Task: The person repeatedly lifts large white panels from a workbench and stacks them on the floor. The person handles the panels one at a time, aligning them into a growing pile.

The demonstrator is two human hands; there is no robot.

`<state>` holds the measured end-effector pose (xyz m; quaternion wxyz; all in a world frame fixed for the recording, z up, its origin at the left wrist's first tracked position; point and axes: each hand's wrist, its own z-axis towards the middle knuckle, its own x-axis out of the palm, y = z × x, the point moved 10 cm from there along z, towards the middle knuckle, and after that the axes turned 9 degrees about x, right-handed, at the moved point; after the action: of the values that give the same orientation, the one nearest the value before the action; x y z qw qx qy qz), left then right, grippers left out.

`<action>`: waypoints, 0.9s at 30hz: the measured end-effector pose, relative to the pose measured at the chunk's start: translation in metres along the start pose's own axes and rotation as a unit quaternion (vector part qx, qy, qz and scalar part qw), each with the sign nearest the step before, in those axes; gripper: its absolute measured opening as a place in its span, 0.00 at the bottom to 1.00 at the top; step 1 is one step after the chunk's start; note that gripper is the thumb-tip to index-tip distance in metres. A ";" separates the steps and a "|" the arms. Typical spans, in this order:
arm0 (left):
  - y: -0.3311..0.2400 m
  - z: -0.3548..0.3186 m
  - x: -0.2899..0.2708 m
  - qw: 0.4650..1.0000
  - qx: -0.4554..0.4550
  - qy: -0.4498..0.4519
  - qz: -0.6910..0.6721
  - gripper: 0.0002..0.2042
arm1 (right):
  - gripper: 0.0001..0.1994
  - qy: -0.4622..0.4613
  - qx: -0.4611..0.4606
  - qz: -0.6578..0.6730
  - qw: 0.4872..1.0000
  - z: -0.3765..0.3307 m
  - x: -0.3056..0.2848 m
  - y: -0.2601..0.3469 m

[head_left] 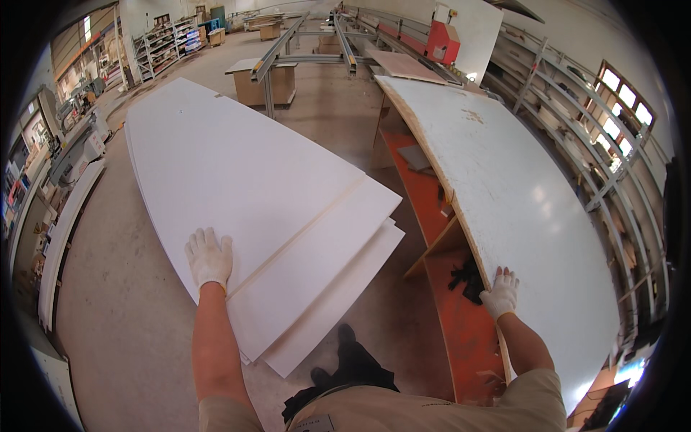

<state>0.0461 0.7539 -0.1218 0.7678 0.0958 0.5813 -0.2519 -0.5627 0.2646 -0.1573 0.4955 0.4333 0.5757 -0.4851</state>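
Note:
My left hand, in a white knit glove, lies flat on a stack of large white panels, near the stack's left edge. Its fingers are stretched out. A narrow beige strip crosses the top panel, running away from beside that hand. The panels' near ends are slightly out of line with each other. My right hand, also gloved, rests with extended fingers on the edge of a pale, worn-topped workbench. Neither hand holds anything. What supports the stack is hidden beneath it.
Beneath the bench top is an orange-red shelf with a dark bundle on it. Metal rails stand ahead, near a red machine part. Racks line the right wall. A long machine stands at left.

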 end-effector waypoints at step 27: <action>0.000 0.001 0.001 1.000 -0.009 0.027 0.000 0.30 | 0.52 -0.004 0.001 -0.002 1.000 0.001 0.001 -0.001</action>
<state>0.0471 0.7530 -0.1222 0.7524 0.0957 0.6043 -0.2440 -0.5637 0.2632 -0.1582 0.4963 0.4310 0.5741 -0.4882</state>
